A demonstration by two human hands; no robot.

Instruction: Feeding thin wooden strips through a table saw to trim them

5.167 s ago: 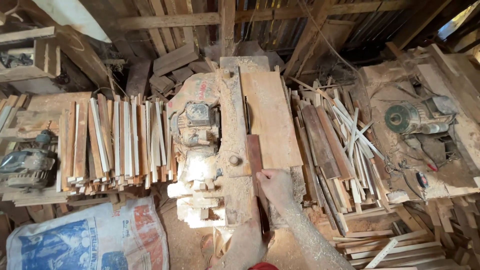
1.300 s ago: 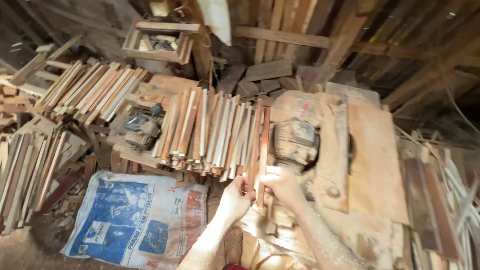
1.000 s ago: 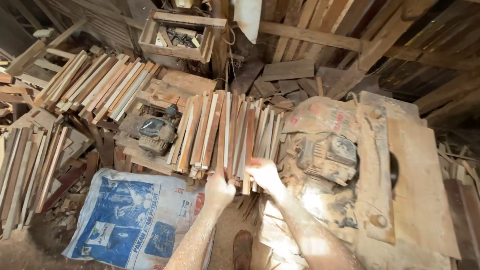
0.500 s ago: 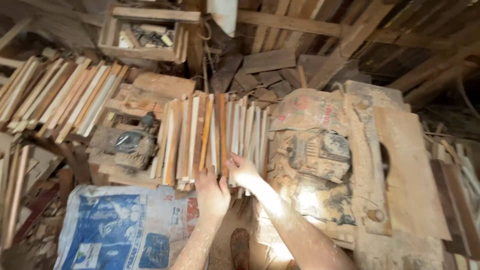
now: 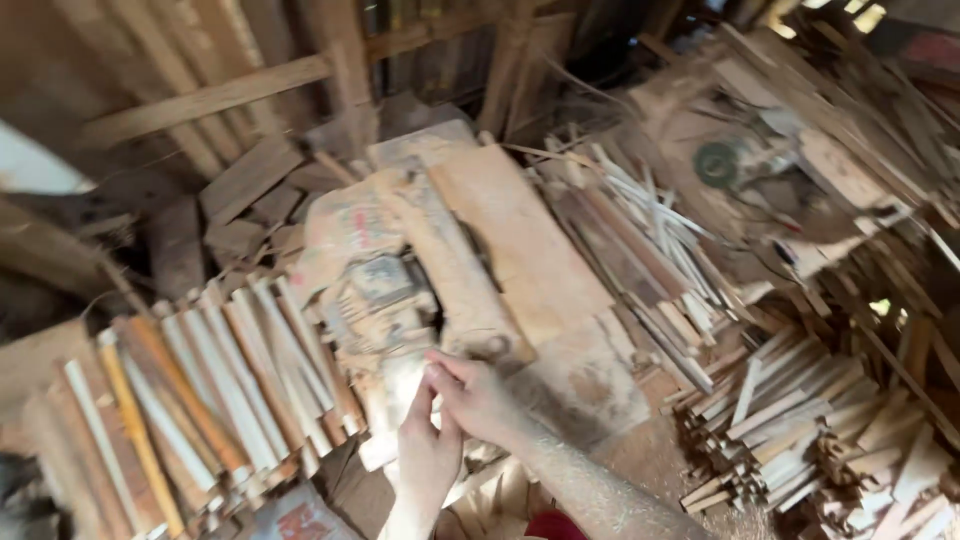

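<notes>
My left hand (image 5: 428,462) and right hand (image 5: 478,397) meet in front of the dusty, sawdust-caked bench saw machine (image 5: 385,300), fingertips touching; whether either grip is clamped on anything I cannot tell (the frame is blurred). Just left of my hands lies a row of thin pale and orange wooden slats (image 5: 215,385). Right of the flat brown wooden tabletop (image 5: 525,240), loose wooden sticks (image 5: 800,420) are heaped.

Woodworking shed: sawdusted machine (image 5: 400,300), stacked slats (image 5: 200,390).
</notes>
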